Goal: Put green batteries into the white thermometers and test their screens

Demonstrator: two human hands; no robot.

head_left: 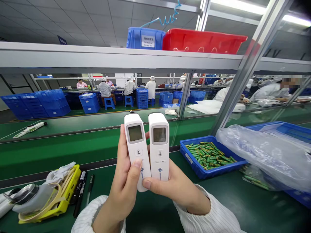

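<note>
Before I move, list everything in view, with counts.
Left device: 1, white, centre
Right device: 1, white, beside it
Green cylinders: many, in the blue tray
Plastic bag: 1, clear, right
Yellow tray: 1, left
Bottle: 1, translucent, left
Markers: 2, black, beside the yellow tray
Slim tool: 1, white, far left
Bins: 1 blue, 1 red, overhead shelf
Crates: several, blue, background
Co-workers: several, background
Left hand: 1, bare, fingers around left device
Right hand: 1, bare, fingers around right device
</note>
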